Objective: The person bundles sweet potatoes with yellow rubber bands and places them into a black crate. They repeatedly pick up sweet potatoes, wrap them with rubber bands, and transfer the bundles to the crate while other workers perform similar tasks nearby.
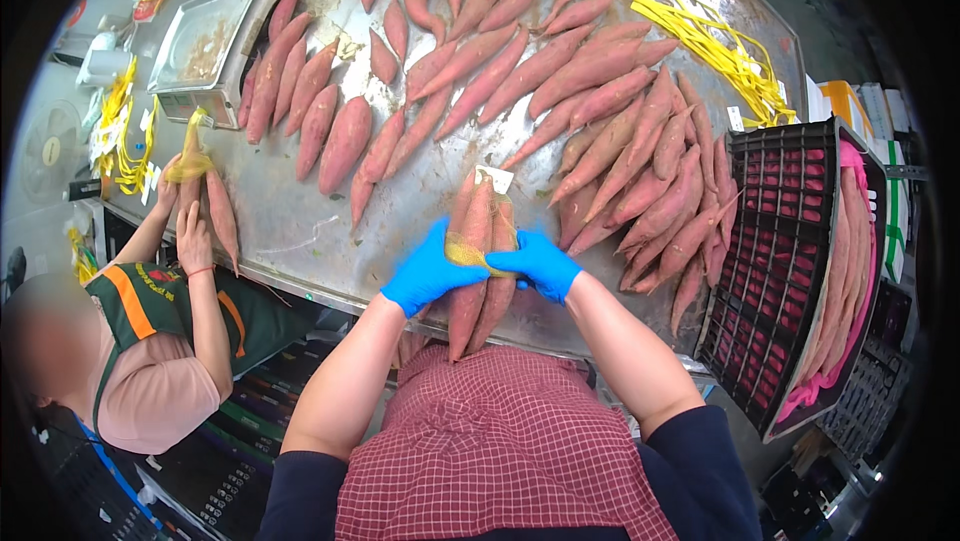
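Both my hands wear blue gloves and grip a bundle of sweet potatoes (pixel 477 224) at the table's front edge. A yellow mesh net (pixel 466 251) covers the bundle's upper part, and a white tag (pixel 496 178) lies at its far end. My left hand (pixel 431 268) holds the bundle's left side, with the thumb across the net. My right hand (pixel 541 265) holds the right side, its thumb near the left one. The lower ends of the sweet potatoes stick out of the net towards my checked apron. Loose sweet potatoes (pixel 487 75) lie beyond the bundle.
A weighing scale (pixel 206 45) stands at the back left of the metal table (pixel 300 229). Yellow nets (pixel 705 45) lie at the back right. A black plastic crate (pixel 784 263) with sweet potatoes stands at the right. At the left a co-worker holds netted sweet potatoes (pixel 191 188).
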Demonstrator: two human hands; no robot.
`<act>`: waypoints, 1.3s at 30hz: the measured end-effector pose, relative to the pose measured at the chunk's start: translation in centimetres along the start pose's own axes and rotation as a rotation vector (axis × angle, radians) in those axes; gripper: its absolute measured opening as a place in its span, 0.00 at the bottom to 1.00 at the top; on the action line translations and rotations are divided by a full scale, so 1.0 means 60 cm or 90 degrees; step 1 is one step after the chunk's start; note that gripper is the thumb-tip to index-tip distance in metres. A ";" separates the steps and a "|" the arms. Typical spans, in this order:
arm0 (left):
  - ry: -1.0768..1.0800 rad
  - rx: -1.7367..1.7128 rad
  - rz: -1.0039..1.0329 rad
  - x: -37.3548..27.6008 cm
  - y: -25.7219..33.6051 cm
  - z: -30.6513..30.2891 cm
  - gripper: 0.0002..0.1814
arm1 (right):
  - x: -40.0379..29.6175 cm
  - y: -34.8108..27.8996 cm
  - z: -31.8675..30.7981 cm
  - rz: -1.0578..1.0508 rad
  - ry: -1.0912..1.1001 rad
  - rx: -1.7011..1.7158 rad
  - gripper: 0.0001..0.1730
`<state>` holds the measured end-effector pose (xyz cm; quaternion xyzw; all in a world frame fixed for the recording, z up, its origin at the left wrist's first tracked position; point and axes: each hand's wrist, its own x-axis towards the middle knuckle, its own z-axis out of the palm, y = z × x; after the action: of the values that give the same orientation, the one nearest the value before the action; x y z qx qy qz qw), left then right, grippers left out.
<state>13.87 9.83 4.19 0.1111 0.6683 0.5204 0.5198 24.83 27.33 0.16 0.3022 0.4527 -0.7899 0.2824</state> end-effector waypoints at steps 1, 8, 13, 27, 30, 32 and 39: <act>-0.013 -0.020 0.001 -0.002 -0.007 0.002 0.52 | -0.007 0.011 0.001 0.012 -0.002 -0.013 0.28; 0.145 -0.092 0.093 -0.035 -0.115 0.019 0.42 | -0.049 0.056 0.052 0.045 -0.031 -0.052 0.45; 0.220 -0.013 0.177 -0.049 -0.166 -0.009 0.20 | -0.030 0.129 0.067 -0.200 -0.002 -0.102 0.51; 0.400 0.627 0.160 -0.128 -0.221 0.014 0.21 | -0.046 0.213 0.089 -0.242 0.104 -0.785 0.18; 0.470 0.644 0.292 -0.114 -0.232 0.004 0.16 | -0.048 0.205 0.110 -0.429 0.132 -0.853 0.15; 0.402 0.388 0.198 -0.123 -0.223 0.007 0.13 | -0.061 0.197 0.133 -0.332 0.126 -0.655 0.14; 0.311 -0.235 0.057 -0.150 -0.081 0.000 0.07 | -0.118 0.090 0.190 -0.318 0.067 0.014 0.12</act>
<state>19.72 1.52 5.44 -0.0840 0.6621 0.6668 0.3317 30.86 16.13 7.07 0.2249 0.5189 -0.8231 0.0511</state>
